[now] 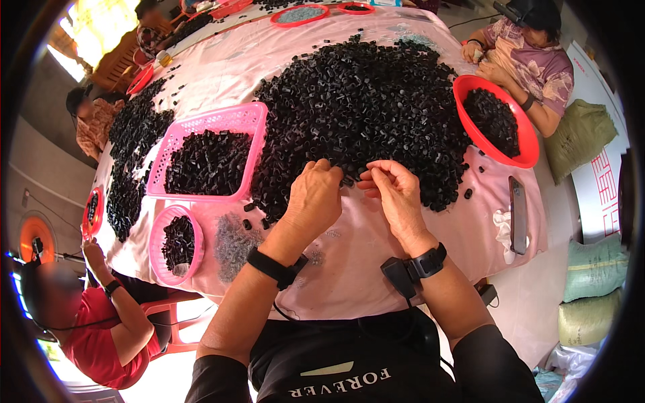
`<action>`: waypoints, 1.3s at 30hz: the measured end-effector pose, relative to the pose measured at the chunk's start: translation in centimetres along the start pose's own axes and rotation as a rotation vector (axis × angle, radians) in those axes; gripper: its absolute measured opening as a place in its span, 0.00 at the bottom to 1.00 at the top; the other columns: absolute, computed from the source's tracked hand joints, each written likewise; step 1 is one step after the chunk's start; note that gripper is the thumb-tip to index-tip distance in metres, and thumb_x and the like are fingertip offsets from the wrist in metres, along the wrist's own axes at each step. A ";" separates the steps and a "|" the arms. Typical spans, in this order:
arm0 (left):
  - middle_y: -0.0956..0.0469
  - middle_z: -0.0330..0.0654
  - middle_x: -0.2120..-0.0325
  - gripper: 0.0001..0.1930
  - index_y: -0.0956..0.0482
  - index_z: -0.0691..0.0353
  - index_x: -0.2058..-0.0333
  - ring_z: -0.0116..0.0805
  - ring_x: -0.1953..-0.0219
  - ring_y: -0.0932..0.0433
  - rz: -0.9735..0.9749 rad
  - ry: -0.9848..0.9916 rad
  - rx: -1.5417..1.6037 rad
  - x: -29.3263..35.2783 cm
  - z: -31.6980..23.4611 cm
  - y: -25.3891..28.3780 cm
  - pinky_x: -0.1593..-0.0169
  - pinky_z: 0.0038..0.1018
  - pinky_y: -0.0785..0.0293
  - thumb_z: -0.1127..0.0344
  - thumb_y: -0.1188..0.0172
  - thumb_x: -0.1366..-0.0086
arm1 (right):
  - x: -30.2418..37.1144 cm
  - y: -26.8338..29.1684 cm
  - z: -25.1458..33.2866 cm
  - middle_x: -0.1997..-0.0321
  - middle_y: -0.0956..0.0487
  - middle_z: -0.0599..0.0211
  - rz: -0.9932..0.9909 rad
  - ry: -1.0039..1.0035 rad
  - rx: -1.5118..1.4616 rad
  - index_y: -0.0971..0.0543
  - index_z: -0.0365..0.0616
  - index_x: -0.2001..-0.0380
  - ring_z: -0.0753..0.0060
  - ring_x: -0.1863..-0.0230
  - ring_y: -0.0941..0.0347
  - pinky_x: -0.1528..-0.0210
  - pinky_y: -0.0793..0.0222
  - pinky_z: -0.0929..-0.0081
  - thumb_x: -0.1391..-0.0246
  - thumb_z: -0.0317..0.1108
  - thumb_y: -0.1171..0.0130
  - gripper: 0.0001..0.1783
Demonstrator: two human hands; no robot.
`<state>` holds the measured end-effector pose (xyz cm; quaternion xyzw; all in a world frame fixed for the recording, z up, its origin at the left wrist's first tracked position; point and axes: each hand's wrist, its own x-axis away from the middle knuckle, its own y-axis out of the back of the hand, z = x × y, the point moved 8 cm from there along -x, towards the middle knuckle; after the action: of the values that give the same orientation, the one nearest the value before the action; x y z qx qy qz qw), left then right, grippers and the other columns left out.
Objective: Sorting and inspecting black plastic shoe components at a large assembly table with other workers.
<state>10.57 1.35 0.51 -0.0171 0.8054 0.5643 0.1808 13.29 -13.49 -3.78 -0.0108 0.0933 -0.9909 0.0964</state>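
A wide heap of small black plastic pieces (363,107), many shaped like short tubes or caps, spreads over the table. Both my hands are at its near edge, close together. My left hand (316,195) is closed, knuckles up, with its fingertips hidden against the black pieces. Just to its right, my right hand (398,198) has thumb and fingers bent together in a pinch, and whatever lies between them is too small to make out. A few black pieces show in the gap between the hands. Each wrist wears a black band.
Left of the heap stand a pink basket (156,176) and a round pink basket (156,235), both holding black pieces. Grey-clear bits (235,247) lie nearby. At right are a red basin (531,144), a phone (517,215) and a crumpled tissue (502,235). Several people sit around the table.
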 end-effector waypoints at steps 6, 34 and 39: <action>0.24 0.48 0.69 0.08 0.20 0.65 0.67 0.52 0.60 0.23 -0.006 -0.030 0.006 -0.1 -0.5 -0.1 0.57 0.43 0.24 0.77 0.36 0.48 | -0.1 0.6 0.6 0.59 0.17 0.66 -0.068 0.075 -0.034 0.20 0.39 0.54 0.76 0.61 0.18 0.59 0.23 0.80 0.30 0.31 0.47 0.09; 0.20 0.44 0.69 0.06 0.20 0.65 0.62 0.34 0.65 0.21 -0.576 0.674 -0.202 19.3 17.3 18.2 0.62 0.31 0.27 0.70 0.42 0.33 | 0.4 -2.0 1.0 0.46 0.19 0.59 0.157 0.256 0.270 0.23 0.36 0.46 0.69 0.43 0.22 0.40 0.27 0.73 0.32 0.25 0.49 0.14; 0.19 0.39 0.72 0.05 0.18 0.64 0.62 0.24 0.71 0.22 -0.389 0.541 0.230 16.9 13.4 14.5 0.68 0.22 0.29 0.75 0.41 0.35 | 0.5 -2.4 0.4 0.46 0.19 0.63 0.246 0.109 0.124 0.23 0.37 0.46 0.70 0.44 0.22 0.41 0.26 0.73 0.31 0.26 0.49 0.14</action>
<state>-4.97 21.82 4.31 -0.2988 0.8640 0.3999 0.0655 12.35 -11.39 -2.91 0.0603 0.0373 -0.9746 0.2126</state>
